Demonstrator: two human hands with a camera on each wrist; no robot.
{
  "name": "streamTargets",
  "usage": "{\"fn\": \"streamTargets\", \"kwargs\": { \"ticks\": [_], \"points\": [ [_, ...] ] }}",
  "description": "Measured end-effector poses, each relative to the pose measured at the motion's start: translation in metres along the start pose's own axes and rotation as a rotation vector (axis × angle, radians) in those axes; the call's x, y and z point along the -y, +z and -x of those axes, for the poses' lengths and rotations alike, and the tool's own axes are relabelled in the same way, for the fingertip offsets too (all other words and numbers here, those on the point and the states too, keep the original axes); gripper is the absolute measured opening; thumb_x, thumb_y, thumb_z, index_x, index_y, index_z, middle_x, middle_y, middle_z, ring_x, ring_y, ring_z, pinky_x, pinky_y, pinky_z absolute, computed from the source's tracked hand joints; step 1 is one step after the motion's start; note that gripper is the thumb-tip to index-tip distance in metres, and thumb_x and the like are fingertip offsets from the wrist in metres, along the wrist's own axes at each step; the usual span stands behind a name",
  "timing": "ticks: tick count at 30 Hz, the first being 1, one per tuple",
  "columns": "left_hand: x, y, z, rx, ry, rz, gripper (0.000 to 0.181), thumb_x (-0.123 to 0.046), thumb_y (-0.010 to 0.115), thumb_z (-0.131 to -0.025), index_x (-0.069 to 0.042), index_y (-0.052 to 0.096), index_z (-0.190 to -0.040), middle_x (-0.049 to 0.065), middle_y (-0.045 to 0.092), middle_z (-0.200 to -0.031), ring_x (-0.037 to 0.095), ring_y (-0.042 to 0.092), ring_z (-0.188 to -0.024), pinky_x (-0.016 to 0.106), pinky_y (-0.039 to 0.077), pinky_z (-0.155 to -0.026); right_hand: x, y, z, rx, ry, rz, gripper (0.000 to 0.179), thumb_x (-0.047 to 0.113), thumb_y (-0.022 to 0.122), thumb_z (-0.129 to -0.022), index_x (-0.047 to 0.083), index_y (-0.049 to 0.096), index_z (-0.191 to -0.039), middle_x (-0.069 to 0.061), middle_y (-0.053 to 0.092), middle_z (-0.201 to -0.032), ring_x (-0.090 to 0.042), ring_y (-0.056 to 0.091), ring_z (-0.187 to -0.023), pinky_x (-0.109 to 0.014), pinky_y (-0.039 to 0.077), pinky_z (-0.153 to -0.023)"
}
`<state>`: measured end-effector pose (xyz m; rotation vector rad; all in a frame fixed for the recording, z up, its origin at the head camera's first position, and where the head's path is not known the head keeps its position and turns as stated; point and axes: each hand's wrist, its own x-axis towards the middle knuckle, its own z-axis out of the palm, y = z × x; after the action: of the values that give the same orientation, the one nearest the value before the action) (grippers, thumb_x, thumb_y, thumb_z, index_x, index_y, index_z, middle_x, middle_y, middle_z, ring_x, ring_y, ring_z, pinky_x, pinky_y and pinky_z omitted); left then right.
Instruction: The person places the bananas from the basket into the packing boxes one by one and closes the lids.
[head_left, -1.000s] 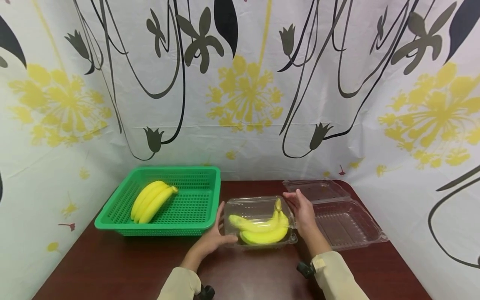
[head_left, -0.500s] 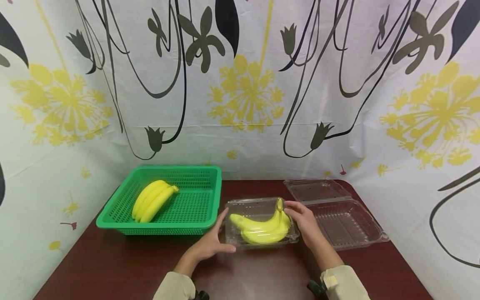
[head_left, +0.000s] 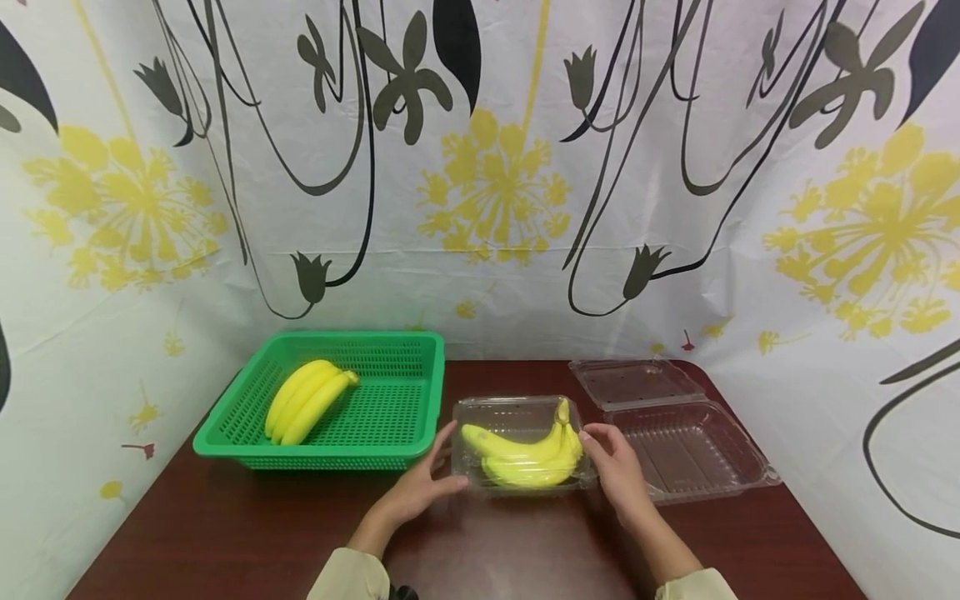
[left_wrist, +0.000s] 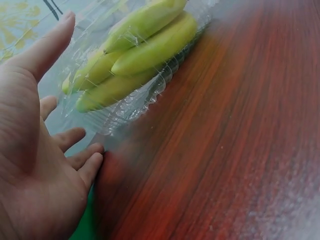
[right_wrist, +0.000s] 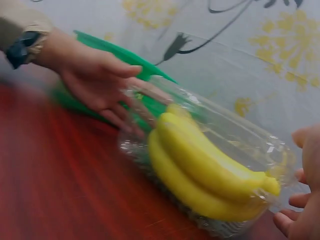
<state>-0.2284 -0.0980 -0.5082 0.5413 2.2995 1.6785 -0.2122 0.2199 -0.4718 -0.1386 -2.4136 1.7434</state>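
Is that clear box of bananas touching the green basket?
Apart. The head view shows a strip of dark table and part of the left hand between the clear box and green basket.

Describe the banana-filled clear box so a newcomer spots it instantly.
On the dark red wood-grain table, find the green perforated plastic basket. Just right of it, between the person's left hand and right hand, sits a clear rectangular plastic box. Unlike the clear plastic clamshell lying open further right, it holds yellow bananas.
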Motion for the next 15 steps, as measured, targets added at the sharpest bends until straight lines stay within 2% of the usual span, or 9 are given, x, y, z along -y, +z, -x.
{"fn": "streamTargets", "kwargs": {
  "ticks": [2, 5, 8, 12, 15],
  "points": [
    [-0.002, 0.000, 0.001, -0.003, 0.001, 0.019, 0.081, -0.031, 0.065, -0.093, -0.030, 0.015, -0.157, 0.018, 0.026, -0.155, 0.041, 0.029, -0.138, 0.059, 0.029, -0.107, -0.001, 0.000, 0.007, -0.021, -0.005, 0.020, 0.036, 0.027, 0.054, -0.101, 0.001, 0.056, -0.125, -0.017, 0.058, -0.124, -0.028, 0.051, -0.112, -0.040, 0.040, -0.093],
    [-0.003, 0.000, 0.001, -0.011, 0.003, 0.025, 0.078, -0.029, 0.064, -0.094, -0.028, 0.018, -0.157, 0.017, 0.029, -0.153, 0.041, 0.032, -0.137, 0.056, 0.028, -0.108, -0.003, -0.001, 0.015, -0.006, 0.009, 0.025, 0.034, 0.025, 0.050, -0.102, 0.003, 0.057, -0.127, -0.015, 0.058, -0.127, -0.027, 0.052, -0.114, -0.040, 0.040, -0.095],
    [-0.004, 0.001, 0.001, -0.023, 0.000, 0.019, 0.080, -0.029, 0.067, -0.092, -0.026, 0.020, -0.156, 0.017, 0.036, -0.148, 0.038, 0.039, -0.132, 0.054, 0.031, -0.107, -0.007, -0.003, 0.021, 0.014, 0.008, 0.020, 0.033, 0.014, 0.050, -0.100, 0.004, 0.057, -0.131, -0.016, 0.057, -0.130, -0.026, 0.052, -0.116, -0.036, 0.043, -0.094],
    [-0.006, 0.001, -0.001, -0.047, -0.027, 0.026, 0.083, -0.028, 0.071, -0.088, -0.027, 0.023, -0.155, 0.014, 0.051, -0.127, 0.030, 0.054, -0.111, 0.049, 0.045, -0.092, -0.011, -0.004, 0.025, 0.023, -0.008, 0.009, 0.042, 0.001, 0.053, -0.092, 0.003, 0.056, -0.134, -0.020, 0.057, -0.129, -0.024, 0.055, -0.110, -0.028, 0.048, -0.085],
    [-0.008, 0.003, -0.003, -0.055, -0.056, 0.074, 0.084, -0.023, 0.072, -0.087, -0.026, 0.023, -0.155, 0.010, 0.056, -0.104, 0.025, 0.058, -0.088, 0.043, 0.051, -0.076, -0.012, -0.003, 0.024, 0.016, -0.009, 0.006, 0.044, -0.003, 0.054, -0.089, 0.003, 0.057, -0.133, -0.020, 0.061, -0.116, -0.022, 0.058, -0.097, -0.028, 0.052, -0.076]
  ]
}}
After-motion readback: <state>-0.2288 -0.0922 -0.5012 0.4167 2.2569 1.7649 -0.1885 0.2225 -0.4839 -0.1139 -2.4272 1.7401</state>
